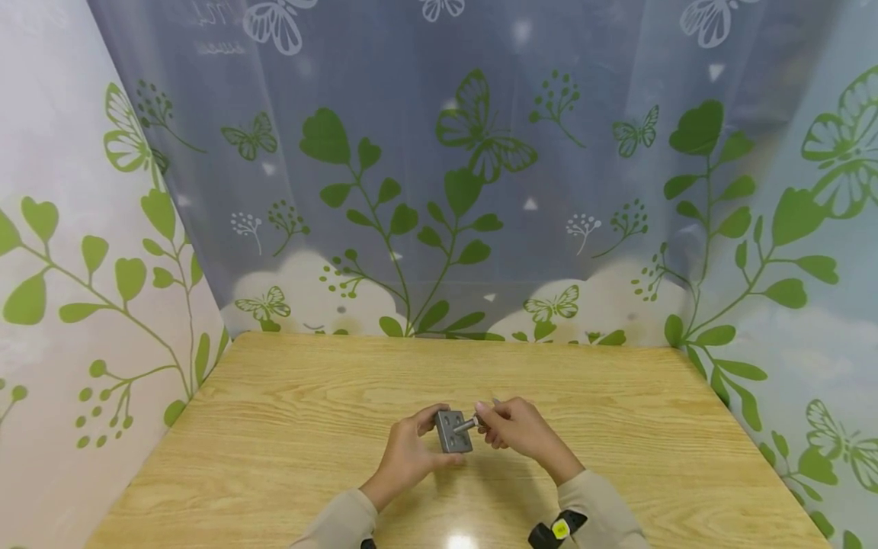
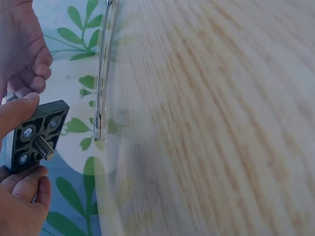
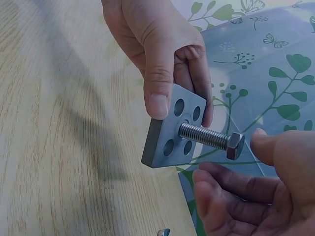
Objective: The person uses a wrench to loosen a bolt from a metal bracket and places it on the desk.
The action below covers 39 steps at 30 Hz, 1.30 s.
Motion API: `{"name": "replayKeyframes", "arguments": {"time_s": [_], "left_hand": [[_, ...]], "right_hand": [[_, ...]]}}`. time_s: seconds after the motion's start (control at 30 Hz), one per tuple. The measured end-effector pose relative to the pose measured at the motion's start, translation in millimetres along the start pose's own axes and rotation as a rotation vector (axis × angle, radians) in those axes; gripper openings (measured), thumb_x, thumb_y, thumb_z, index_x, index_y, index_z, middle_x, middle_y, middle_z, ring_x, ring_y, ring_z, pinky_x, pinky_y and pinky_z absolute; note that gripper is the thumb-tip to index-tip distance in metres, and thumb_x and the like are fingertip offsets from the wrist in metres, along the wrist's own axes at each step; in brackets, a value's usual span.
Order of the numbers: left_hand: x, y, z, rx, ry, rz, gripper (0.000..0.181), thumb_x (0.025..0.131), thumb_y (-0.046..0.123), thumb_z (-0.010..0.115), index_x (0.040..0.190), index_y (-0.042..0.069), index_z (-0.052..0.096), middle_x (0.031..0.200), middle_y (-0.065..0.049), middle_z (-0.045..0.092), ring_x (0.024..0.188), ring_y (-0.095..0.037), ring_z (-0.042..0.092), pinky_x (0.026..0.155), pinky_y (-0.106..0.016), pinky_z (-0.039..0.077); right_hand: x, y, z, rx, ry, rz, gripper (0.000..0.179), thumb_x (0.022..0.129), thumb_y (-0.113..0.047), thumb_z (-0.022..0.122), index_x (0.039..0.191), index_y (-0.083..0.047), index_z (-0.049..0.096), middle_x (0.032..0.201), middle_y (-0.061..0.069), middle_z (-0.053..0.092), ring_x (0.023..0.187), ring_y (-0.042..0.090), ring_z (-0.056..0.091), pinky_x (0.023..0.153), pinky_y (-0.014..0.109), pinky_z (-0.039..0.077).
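Note:
In the head view my left hand (image 1: 410,451) grips a grey square metal plate (image 1: 449,442) by its edges and holds it tilted above the table. A hex bolt (image 3: 206,136) runs through the plate's middle hole. Its threaded end also pokes out of the ribbed other face in the left wrist view. Around the bolt head, my right hand (image 3: 246,196) has its thumb and loosely bent fingers spread, with a visible gap to the metal. A long thin silvery tool (image 2: 102,73), perhaps a wrench, lies on the table; the right hand mostly hides it in the head view.
The wood-grain table (image 1: 309,381) stretches out beneath both hands. A curtain (image 1: 411,191) printed with leaves and butterflies stands behind it and on both sides. On the right sleeve sits a black strap (image 1: 559,528) with a yellow spot.

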<state>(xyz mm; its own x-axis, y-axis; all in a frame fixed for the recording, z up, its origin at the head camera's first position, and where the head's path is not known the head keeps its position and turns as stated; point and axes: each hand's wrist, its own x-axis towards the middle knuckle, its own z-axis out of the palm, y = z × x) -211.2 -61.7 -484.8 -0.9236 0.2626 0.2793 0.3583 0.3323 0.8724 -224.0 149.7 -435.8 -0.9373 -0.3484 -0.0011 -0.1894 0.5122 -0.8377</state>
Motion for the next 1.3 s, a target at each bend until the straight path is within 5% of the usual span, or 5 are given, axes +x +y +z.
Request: {"name": "replayKeyframes", "arguments": {"time_s": [0.27,0.53,0.87,1.13,1.3], "left_hand": [[0.5,-0.5,0.9,-0.001,-0.011,0.002,0.072,0.065,0.01,0.088,0.129,0.0,0.056,0.124,-0.016,0.063,0.113,-0.032,0.062,0.098,-0.048,0.049],[2.3,-3.3,0.7,-0.005,-0.017,0.0,0.072,0.066,0.011,0.088,0.13,0.001,0.055,0.124,-0.015,0.064,0.113,-0.031,0.062,0.098,-0.05,0.048],[2.4,-3.4,1.0,-0.021,-0.027,0.008,0.071,0.067,0.011,0.087,0.13,0.002,0.055,0.125,-0.015,0.063,0.114,-0.032,0.061,0.098,-0.051,0.047],[-0.1,-1.5,0.0,-0.006,-0.014,0.025,0.072,0.065,0.008,0.088,0.129,-0.001,0.055,0.124,-0.018,0.062,0.112,-0.032,0.062,0.097,-0.047,0.05],[-0.6,-1.3,0.7,0.0,-0.003,0.03,0.07,0.065,0.007,0.088,0.127,-0.002,0.056,0.122,-0.018,0.063,0.111,-0.032,0.063,0.096,-0.047,0.05]], "right_hand": [[0.9,0,5,-0.046,0.001,-0.004,0.044,0.097,-0.04,0.055,0.079,-0.002,0.069,0.064,0.002,0.062,0.057,0.018,0.06,0.054,0.034,0.054],[-0.2,-5,-2,-0.149,-0.02,-0.184,0.02,0.089,-0.009,0.067,0.109,-0.005,0.07,0.098,0.005,0.069,0.083,0.015,0.062,0.069,0.025,0.054],[0.9,-1,-6,-0.111,-0.055,-0.22,0.024,0.087,0.0,0.067,0.11,-0.007,0.071,0.102,0.007,0.069,0.086,0.017,0.063,0.07,0.023,0.054],[0.7,4,-5,-0.117,-0.117,-0.153,0.041,0.094,-0.026,0.063,0.126,-0.001,0.06,0.101,0.014,0.068,0.087,0.023,0.065,0.072,0.035,0.056],[0.2,5,-3,-0.06,-0.105,-0.082,0.045,0.101,-0.038,0.047,0.106,0.002,0.067,0.087,0.012,0.069,0.078,0.022,0.065,0.067,0.03,0.055]]}}
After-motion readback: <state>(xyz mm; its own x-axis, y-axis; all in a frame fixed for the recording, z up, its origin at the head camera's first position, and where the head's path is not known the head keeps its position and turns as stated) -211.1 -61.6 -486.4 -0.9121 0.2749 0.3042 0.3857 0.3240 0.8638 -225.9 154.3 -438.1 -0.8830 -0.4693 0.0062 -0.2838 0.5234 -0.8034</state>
